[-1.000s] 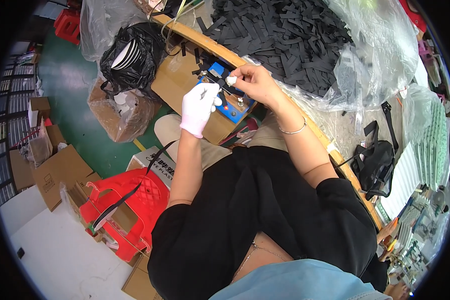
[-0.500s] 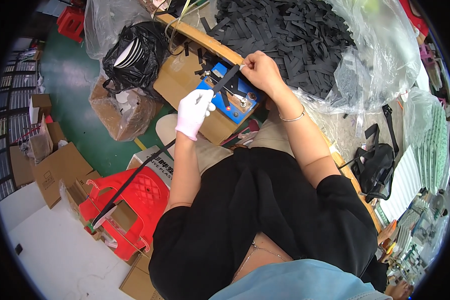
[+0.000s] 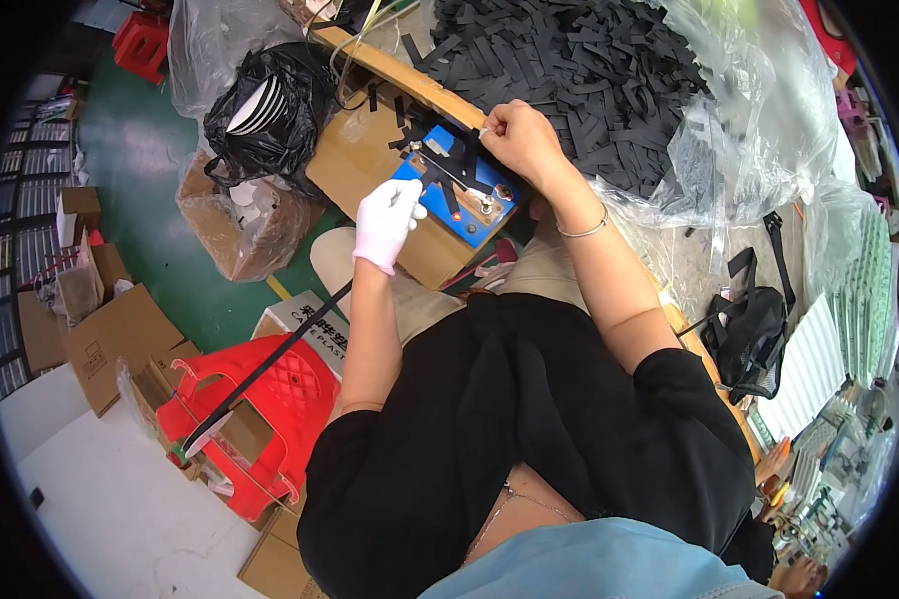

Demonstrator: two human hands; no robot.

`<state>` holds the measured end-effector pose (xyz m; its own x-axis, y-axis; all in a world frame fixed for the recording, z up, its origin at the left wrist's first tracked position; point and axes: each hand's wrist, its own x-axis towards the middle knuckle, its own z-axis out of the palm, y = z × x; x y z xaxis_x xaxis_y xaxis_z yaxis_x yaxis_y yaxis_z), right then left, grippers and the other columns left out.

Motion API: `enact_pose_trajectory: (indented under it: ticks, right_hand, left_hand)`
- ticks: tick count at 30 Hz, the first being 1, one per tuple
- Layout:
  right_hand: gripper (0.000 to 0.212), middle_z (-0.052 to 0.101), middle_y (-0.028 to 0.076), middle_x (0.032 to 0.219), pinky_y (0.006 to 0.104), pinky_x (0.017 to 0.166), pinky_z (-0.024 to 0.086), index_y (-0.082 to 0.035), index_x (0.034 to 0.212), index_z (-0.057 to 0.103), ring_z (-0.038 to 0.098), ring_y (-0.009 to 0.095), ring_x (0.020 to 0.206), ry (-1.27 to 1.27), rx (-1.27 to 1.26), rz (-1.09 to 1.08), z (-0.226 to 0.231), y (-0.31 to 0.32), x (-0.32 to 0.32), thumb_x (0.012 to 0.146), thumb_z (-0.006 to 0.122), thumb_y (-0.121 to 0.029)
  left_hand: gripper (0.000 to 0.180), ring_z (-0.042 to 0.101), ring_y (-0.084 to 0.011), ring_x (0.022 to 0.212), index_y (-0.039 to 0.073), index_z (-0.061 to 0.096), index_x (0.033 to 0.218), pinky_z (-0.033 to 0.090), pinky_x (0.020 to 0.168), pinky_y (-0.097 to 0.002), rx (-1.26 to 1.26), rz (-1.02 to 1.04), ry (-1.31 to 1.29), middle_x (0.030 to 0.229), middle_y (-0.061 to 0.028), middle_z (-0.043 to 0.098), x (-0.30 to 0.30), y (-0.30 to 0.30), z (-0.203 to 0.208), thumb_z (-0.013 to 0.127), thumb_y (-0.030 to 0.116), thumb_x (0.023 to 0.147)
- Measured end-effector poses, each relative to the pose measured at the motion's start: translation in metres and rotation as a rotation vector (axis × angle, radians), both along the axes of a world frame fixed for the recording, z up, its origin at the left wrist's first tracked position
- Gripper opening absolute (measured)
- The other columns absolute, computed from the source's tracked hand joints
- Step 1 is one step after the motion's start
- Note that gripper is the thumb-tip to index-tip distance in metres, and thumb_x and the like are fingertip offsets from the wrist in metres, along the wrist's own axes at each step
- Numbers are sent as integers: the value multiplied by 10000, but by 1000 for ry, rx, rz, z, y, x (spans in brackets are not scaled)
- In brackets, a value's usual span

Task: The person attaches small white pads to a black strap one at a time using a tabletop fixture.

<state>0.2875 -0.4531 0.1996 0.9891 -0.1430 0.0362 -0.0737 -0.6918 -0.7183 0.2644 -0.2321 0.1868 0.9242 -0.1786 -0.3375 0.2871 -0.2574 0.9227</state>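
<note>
My left hand [image 3: 388, 222], in a white glove, pinches a long black strap [image 3: 270, 361] that trails down toward the red crate [image 3: 270, 399]. The strap runs up across a small blue cutting device [image 3: 459, 190] mounted on a cardboard box [image 3: 370, 160]. My bare right hand [image 3: 517, 142], with a thin bracelet on the wrist, is closed on the strap's far end just beyond the blue device. A big heap of cut black strap pieces [image 3: 579, 70] lies on clear plastic sheeting right behind that hand.
A black bag of white discs [image 3: 265, 110] and a clear bag of scraps [image 3: 255, 225] sit on the green floor at left. Cardboard boxes [image 3: 120, 339] stand lower left. A black pouch with straps [image 3: 754, 329] lies at right.
My right hand has drawn the strap farther up and right, past the blue device. My gloved left hand has slid slightly down and left along the strap.
</note>
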Motion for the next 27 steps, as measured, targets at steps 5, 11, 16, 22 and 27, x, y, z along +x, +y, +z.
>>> enact_pose_trajectory:
  ticks: [5,11,16,22,27]
  right_hand:
    - [141,571,98,750,324,658,460,-28,776,622,570,236,716,-156,88,-9,-4,-1,-9,695,655,-139]
    - [191,607,11,738,226,584,433,13,875,634,510,47,659,135,607,155,11,9,-23,814,610,-167]
    - [124,567,-17,713,178,538,391,2,851,607,472,16,619,134,625,159,6,6,-23,793,616,-107]
    - [166,575,15,669,213,527,397,-21,790,550,469,49,571,-164,584,-137,-20,-18,-4,705,670,-100]
    - [450,575,168,1001,253,584,489,-58,1124,455,613,157,662,-531,97,-358,4,-41,3,718,629,25]
  left_hand:
    - [184,463,-42,515,30,615,882,352,471,-172,-125,8,3,644,-9,576,-3,-5,24,573,208,863]
    - [194,455,-35,510,34,610,894,338,458,-164,-198,-40,-45,641,-1,570,2,-19,24,574,222,867]
    - [141,484,-51,548,14,613,880,376,491,-187,-215,-54,-25,659,-19,584,4,-29,28,559,143,869]
    - [193,453,-29,514,41,610,916,332,457,-159,-175,7,-46,645,2,573,3,-18,24,562,222,875]
    - [197,450,-25,509,49,608,921,330,457,-155,-180,18,-52,647,4,574,-1,-14,30,558,235,877]
